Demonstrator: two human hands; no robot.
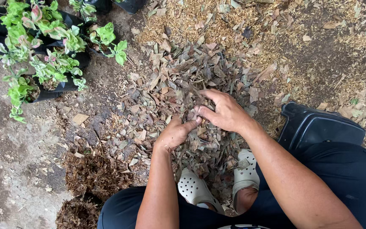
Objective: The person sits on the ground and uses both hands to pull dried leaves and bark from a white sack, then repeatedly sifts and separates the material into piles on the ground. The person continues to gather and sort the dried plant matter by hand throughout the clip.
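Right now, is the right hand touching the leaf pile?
Touching. The head view shows the right hand with its fingers dug into the dry leaf pile, and the left hand also pressed into the leaves beside it.

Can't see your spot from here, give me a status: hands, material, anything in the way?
Left hand and right hand both dug into dry leaf pile, gripping leaves. Potted plants off left, clear.

One camera sits on my head and faces steeply down over my knees. It views my forearms at close range, with the ground (pixel 18 169) beyond. No second view exists.
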